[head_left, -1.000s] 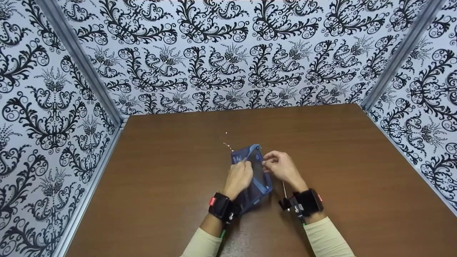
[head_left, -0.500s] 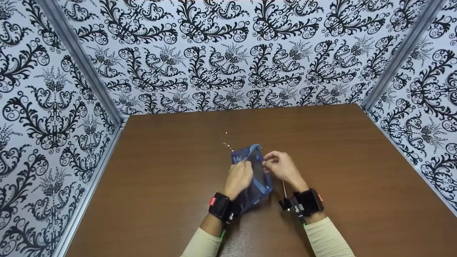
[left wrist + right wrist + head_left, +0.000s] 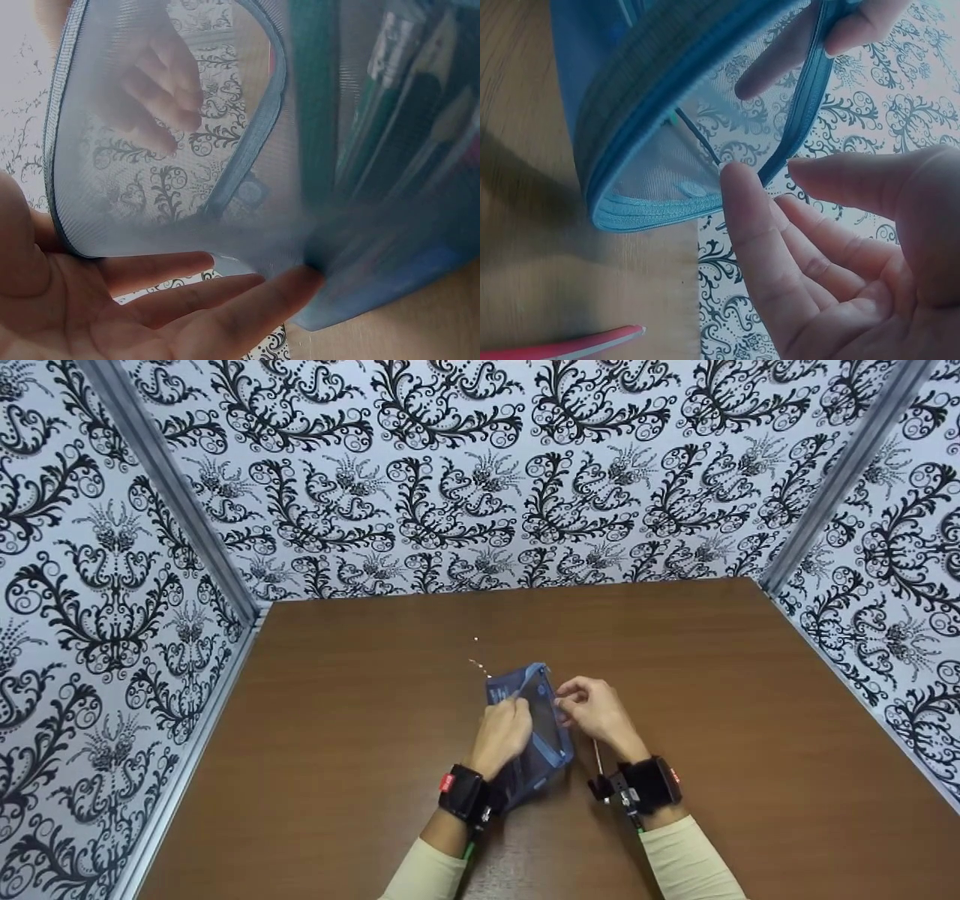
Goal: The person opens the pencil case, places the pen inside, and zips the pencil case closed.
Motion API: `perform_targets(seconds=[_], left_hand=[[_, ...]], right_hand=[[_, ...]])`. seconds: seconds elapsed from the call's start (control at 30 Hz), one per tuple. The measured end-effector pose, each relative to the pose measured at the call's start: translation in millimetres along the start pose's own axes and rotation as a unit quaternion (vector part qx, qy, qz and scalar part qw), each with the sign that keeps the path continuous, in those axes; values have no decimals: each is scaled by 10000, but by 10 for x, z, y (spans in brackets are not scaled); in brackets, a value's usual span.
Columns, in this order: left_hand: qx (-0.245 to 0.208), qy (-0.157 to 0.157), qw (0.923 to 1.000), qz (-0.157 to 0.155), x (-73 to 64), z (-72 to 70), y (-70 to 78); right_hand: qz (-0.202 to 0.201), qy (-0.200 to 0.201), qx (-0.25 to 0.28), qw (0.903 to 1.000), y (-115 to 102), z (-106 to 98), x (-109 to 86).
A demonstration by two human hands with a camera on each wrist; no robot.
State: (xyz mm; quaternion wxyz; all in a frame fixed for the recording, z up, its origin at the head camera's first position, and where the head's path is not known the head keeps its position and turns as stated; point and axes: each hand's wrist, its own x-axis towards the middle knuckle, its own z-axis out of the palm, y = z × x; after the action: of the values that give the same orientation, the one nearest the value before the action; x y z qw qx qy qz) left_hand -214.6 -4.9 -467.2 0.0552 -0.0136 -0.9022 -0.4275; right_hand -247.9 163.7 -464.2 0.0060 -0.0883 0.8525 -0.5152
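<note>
A translucent blue mesh zip pencil case (image 3: pixel 525 780) stands tilted over the table, its zipped mouth spread towards the right. My left hand (image 3: pixel 504 731) pinches one rim of the mouth. Straight fingers of that hand lie along the mesh in the left wrist view. Several pencils (image 3: pixel 442 124) and a green flat strip (image 3: pixel 311 97) show through the mesh. My right hand (image 3: pixel 596 711) is at the opposite rim, thumb and index finger apart. In the right wrist view its index fingertip (image 3: pixel 739 184) overlaps the mouth beside the zip edge (image 3: pixel 652 214).
A thin red-and-white stick-like thing (image 3: pixel 570 346) lies on the wooden table (image 3: pixel 345 720) near the right hand. Small white specks (image 3: pixel 480 666) dot the table beyond the case. Black wrist bands with cameras (image 3: pixel 649 784) sit on both forearms. Patterned walls (image 3: pixel 480 472) enclose the table.
My right hand has shifted very slightly to the right, and the near rim of the pencil case has moved a little with it. The left hand keeps its place.
</note>
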Motion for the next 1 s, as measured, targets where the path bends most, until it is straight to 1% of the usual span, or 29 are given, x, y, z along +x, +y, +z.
perform_targets(seconds=[0.2, 0.43, 0.5, 0.57, 0.67, 0.77, 0.87, 1.0], left_hand=[[-18, 25, 10000, 9, 6, -1, -1], [-151, -57, 9999, -12, 11, -12, -14], [-179, -58, 9998, -36, 11, -13, -12], [-156, -40, 9999, 22, 13, -8, -14], [-155, -14, 9999, 60, 11, -1, -18], [-154, -3, 9998, 80, 8, 4, -20], [-141, -3, 9998, 155, 5, 0, -14], [-161, 12, 9995, 285, 9, -6, -15]], right_hand=[[209, 151, -240, 9994, -1, -35, -6], [338, 500, -941, 9937, 50, -120, 13], [320, 523, -1098, 9921, 70, -144, 17], [305, 534, -1293, 9897, 93, -164, 19], [319, 453, -1662, 9845, 126, -193, 16], [469, 251, -1936, 9796, 155, -216, 10], [638, 53, -2087, 9759, 174, -232, 4], [841, -75, -2204, 9718, 188, -241, -1]])
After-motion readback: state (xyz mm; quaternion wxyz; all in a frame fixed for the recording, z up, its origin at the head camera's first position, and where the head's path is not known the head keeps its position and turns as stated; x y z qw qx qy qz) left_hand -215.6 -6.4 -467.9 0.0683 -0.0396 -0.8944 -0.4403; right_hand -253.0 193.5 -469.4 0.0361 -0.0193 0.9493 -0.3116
